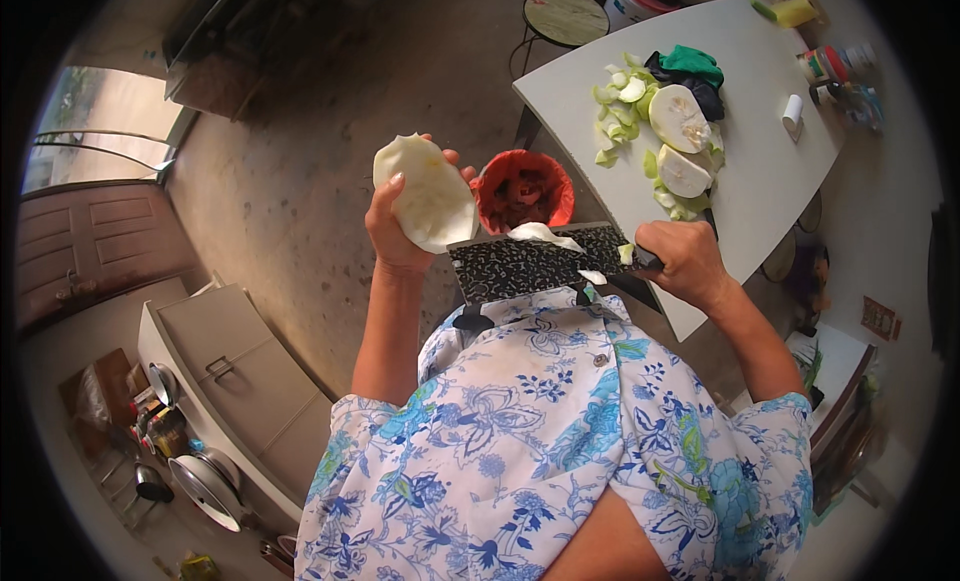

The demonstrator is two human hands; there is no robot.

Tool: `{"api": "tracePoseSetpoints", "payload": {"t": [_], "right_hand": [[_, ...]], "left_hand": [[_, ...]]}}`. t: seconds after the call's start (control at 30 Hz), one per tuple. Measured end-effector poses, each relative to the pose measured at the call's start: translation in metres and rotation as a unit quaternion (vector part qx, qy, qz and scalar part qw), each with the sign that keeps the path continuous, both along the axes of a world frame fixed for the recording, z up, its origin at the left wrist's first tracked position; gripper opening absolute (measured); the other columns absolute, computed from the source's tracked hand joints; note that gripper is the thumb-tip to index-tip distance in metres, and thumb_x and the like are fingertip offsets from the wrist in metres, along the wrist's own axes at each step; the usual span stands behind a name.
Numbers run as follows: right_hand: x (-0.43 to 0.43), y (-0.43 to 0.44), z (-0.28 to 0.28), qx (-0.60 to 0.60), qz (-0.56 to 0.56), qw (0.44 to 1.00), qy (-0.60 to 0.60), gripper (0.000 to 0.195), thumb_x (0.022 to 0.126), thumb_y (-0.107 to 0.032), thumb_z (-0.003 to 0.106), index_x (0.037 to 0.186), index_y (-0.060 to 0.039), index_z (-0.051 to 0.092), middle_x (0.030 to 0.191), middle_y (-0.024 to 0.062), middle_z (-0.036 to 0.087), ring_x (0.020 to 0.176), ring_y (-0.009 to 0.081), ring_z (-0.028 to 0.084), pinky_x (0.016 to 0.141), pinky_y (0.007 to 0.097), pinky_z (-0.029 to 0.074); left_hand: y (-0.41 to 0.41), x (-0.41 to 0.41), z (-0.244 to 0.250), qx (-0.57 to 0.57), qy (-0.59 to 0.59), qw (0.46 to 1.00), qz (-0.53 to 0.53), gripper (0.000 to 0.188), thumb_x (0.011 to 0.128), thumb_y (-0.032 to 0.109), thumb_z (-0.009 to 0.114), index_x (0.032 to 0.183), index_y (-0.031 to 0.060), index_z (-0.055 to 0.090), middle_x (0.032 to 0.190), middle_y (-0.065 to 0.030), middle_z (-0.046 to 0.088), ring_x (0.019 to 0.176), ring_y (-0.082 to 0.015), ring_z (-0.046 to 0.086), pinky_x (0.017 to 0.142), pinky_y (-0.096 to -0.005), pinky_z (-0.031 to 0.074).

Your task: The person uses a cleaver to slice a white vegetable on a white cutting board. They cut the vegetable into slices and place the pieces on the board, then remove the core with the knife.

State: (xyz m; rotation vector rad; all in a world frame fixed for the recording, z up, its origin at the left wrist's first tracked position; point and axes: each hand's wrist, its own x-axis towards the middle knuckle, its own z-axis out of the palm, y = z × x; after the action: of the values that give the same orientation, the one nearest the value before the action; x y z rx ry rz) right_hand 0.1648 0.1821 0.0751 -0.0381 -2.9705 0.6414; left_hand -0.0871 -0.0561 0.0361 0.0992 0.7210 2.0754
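My left hand (401, 242) holds up a pale, peeled, hollowed half of a gourd-like vegetable (431, 195), thumb on the inner side and fingers behind. My right hand (684, 262) grips the handle of a cleaver (499, 270) with a dark speckled blade. The blade spans in front of my body, its far end close to the vegetable's lower edge. A curled white shaving (547, 236) lies across the blade's upper edge. Smaller scraps cling to the blade, among them a greenish one (626, 253) near the handle. Beyond it stands a bin with a red liner (525, 161), holding dark reddish contents.
On the white table (757, 176) lie two cut vegetable pieces with seedy cores (679, 120), green peelings (619, 123) and a green-and-black cloth or bag (690, 67). A round stool (566, 15) stands behind. Cabinets (247, 371) with metal pans (206, 491) are at left.
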Motion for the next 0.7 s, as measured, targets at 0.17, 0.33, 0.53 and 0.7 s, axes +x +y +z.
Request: {"api": "tracePoseSetpoints", "payload": {"t": [0.17,0.33,0.53,0.7], "right_hand": [[-0.003,-0.001,0.007,0.01,0.016,1.0,0.019,0.032,0.072,-0.024,0.08,0.076,-0.0086,0.051,0.064,0.0075,0.052,0.058,0.0287,0.057,0.051,0.0388,0.044],[-0.006,0.001,0.011,0.017,0.034,0.999,0.02,0.027,0.074,-0.02,0.077,0.076,-0.0093,0.053,0.063,0.0074,0.051,0.057,0.0276,0.057,0.05,0.0392,0.043],[-0.005,0.002,0.01,0.033,0.04,0.999,0.015,0.028,0.069,-0.018,0.079,0.079,-0.0104,0.054,0.065,0.0054,0.054,0.059,0.0258,0.06,0.051,0.0391,0.046],[-0.004,0.001,0.005,0.029,0.039,0.999,0.01,0.03,0.066,-0.017,0.079,0.082,-0.0111,0.055,0.066,0.0042,0.056,0.062,0.025,0.062,0.052,0.039,0.047]], "left_hand": [[0.0,0.003,-0.007,0.04,-0.023,0.999,-0.027,0.058,0.085,0.04,0.062,0.132,0.0066,0.05,0.116,-0.0191,0.06,0.107,-0.0376,0.063,0.087,-0.0496,0.058],[0.001,0.007,-0.003,0.029,-0.065,0.997,-0.035,0.06,0.086,0.042,0.064,0.131,0.0054,0.051,0.114,-0.02,0.061,0.102,-0.0369,0.065,0.083,-0.0485,0.06],[0.004,0.012,0.001,0.017,-0.089,0.995,-0.032,0.058,0.086,0.041,0.064,0.13,0.0056,0.051,0.113,-0.0211,0.061,0.098,-0.0373,0.066,0.08,-0.0488,0.061],[0.007,0.01,-0.001,0.024,-0.089,0.995,-0.033,0.057,0.087,0.042,0.064,0.13,0.0058,0.052,0.113,-0.0217,0.061,0.098,-0.0379,0.066,0.08,-0.0492,0.061]]}}
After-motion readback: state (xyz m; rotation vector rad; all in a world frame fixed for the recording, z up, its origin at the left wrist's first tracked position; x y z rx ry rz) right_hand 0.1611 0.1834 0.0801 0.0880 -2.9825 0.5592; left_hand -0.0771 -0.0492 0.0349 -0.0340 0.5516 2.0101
